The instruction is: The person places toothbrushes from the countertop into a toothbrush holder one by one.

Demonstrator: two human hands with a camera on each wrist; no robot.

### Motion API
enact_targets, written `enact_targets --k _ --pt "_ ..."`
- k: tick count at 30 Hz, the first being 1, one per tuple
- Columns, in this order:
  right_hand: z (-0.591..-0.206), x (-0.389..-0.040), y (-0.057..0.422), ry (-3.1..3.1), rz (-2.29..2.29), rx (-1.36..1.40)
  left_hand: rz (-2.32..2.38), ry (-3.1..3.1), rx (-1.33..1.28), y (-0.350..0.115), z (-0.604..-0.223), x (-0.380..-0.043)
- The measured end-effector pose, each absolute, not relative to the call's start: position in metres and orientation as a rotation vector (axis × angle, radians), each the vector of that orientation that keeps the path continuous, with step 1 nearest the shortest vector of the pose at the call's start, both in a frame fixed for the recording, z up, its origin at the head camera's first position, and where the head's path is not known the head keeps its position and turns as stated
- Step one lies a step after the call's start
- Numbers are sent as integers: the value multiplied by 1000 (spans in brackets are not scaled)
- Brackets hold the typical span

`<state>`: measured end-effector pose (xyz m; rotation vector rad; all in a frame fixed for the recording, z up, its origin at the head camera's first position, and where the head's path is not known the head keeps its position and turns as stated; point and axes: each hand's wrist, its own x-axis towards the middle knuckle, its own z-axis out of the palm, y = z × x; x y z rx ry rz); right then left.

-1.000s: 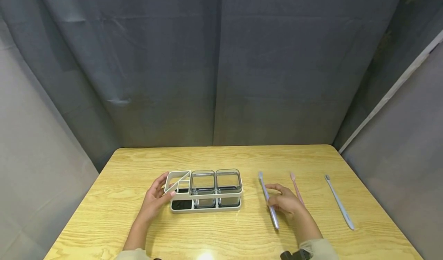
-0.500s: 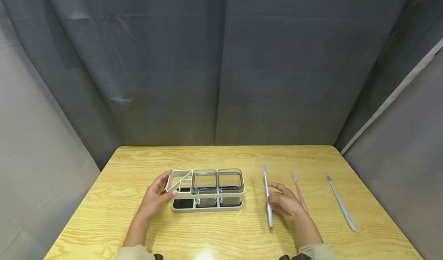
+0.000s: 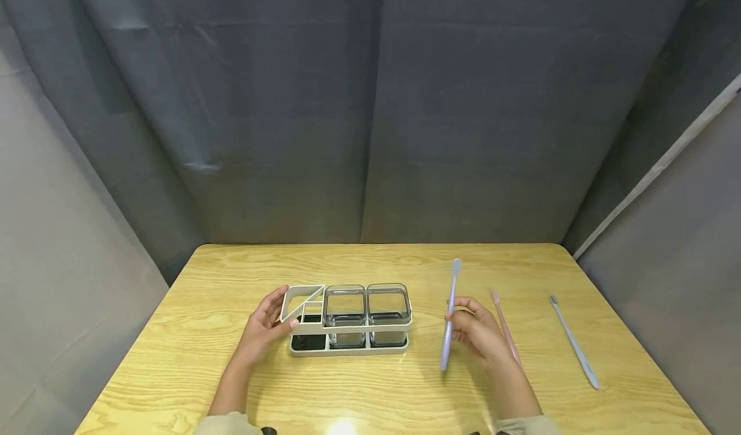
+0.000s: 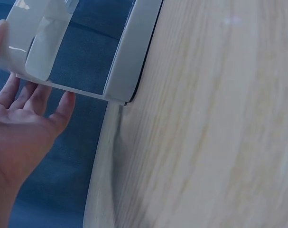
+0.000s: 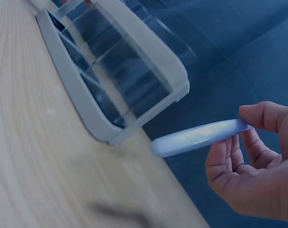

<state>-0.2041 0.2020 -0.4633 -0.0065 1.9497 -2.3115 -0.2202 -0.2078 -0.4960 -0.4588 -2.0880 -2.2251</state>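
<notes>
My left hand (image 3: 262,329) grips the left end of a white toothbrush holder (image 3: 365,351), thumb on the front rail and fingers behind. The left wrist view shows the fingers (image 4: 38,99) at the holder's end wall. Two clear square cups (image 3: 345,303) sit in the right compartments; the left part has a divided top over a black base pad. My right hand (image 3: 482,332) pinches a lavender toothbrush (image 3: 447,342) between thumb and fingers, its head up and handle end down. In the right wrist view the toothbrush handle (image 5: 196,138) points toward the holder, above the table.
A pink toothbrush (image 3: 505,325) lies just right of my right hand, partly behind it. Further right rests a light blue toothbrush (image 3: 574,342). The wooden table (image 3: 347,396) ends at a grey curtain (image 3: 289,132) at the back, with pale cloth panels at both sides.
The lavender toothbrush has come up off the table in my right hand and tilted, its head swinging up and to the right. My left hand stays on the holder.
</notes>
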Motion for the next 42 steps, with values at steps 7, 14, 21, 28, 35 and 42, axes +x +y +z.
enact_targets --k 7,14,21,28,35,42 --pt "-447 -201 190 2009 -2370 -157 -2219 -2101 -445 -206 -496 -220" --pt "-434 -200 172 1988 -2458 -138 -2212 -2118 -425 -208 -495 -218" --pt "-422 -196 158 1972 -2529 -191 -2224 -2119 -424 -208 -495 -218" --pt "-412 -197 145 1914 -2618 -272 -2216 -2118 -419 -208 -496 -218" --pt "-403 -198 130 1863 -2664 -355 -2213 -2120 -414 -208 -497 -218" --pt "-399 -202 115 1865 -2664 -372 -2205 -2123 -418 -209 -499 -220"
